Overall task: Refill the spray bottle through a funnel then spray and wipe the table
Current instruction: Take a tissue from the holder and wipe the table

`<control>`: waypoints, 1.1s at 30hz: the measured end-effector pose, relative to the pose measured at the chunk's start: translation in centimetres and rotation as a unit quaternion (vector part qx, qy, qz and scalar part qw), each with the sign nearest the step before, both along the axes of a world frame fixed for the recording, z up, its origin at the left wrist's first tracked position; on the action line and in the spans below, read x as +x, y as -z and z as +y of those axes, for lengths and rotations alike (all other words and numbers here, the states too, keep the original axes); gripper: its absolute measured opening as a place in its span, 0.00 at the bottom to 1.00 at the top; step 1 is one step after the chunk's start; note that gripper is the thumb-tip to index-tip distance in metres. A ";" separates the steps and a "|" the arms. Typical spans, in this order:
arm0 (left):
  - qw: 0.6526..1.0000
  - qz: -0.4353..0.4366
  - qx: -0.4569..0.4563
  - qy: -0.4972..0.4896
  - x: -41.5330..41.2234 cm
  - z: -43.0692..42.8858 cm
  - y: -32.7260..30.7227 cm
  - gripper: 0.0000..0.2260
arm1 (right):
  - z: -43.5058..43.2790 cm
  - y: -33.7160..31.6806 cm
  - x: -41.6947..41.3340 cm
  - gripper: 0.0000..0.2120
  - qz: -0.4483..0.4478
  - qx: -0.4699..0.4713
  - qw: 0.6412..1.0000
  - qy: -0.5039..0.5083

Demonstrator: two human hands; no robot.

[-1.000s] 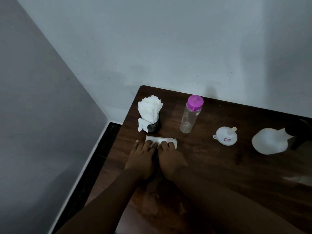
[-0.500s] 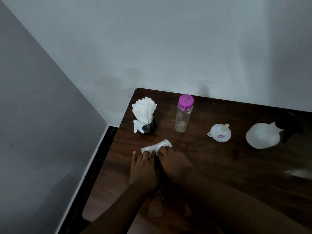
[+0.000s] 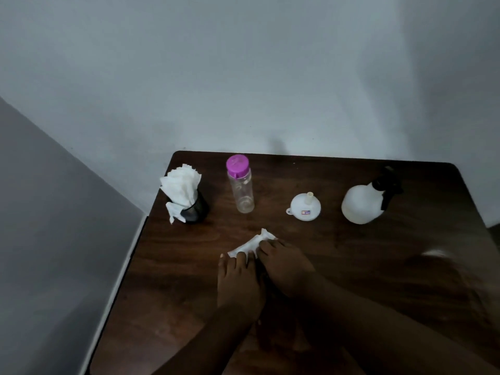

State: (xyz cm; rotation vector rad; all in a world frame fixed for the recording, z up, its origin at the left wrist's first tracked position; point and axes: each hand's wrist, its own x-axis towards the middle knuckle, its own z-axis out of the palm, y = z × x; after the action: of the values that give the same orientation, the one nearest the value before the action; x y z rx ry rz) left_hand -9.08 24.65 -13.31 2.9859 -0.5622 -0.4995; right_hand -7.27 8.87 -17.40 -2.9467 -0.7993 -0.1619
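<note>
A folded white tissue [image 3: 253,244] lies flat on the dark wooden table [image 3: 365,266]. My left hand [image 3: 239,284] and my right hand [image 3: 284,266] rest side by side on it, fingers pressing its near edge down. Behind them stand a clear bottle with a purple cap [image 3: 239,185], a white funnel [image 3: 305,207] turned mouth down, and at the right a white spray bottle with a black trigger head [image 3: 364,203].
A black mesh cup stuffed with white tissues [image 3: 185,197] stands at the table's back left corner. Grey walls close in behind and to the left. The table's left edge drops to the floor. A pale sheen [image 3: 435,253] shows on the wood at the right.
Both hands have slid the tissue toward me and to the right, away from the tissue cup, and it now lies slanted. The view has shifted left.
</note>
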 end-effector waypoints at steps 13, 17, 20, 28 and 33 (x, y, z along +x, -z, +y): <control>0.995 0.034 0.020 0.094 -2.5 -11.7 -2.4 0.33 | -11.4 0.0 -4.4 0.16 0.023 -0.008 0.997 0.078; 0.986 0.093 0.041 0.136 -2.5 -14.9 -1.4 0.37 | -15.0 0.0 -5.6 0.13 0.019 -0.003 0.994 0.104; 0.975 0.109 0.054 0.184 -2.6 -17.4 -1.7 0.36 | -17.4 0.1 -6.7 0.11 0.043 0.003 0.992 0.118; 0.978 -0.004 0.046 0.202 -4.1 -24.3 1.0 0.35 | -22.8 -0.9 -8.9 0.10 0.050 -0.005 0.981 0.187; 0.972 0.009 0.027 0.233 -4.8 -27.1 0.9 0.39 | -25.3 -1.9 -10.1 0.13 0.078 -0.018 0.968 0.236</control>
State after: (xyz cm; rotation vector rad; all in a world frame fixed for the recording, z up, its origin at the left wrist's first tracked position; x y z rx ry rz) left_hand -13.89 -2.48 -14.18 2.8838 -1.2780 -0.5724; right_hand -17.35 -16.42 -15.50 -3.0780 -0.0709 0.0561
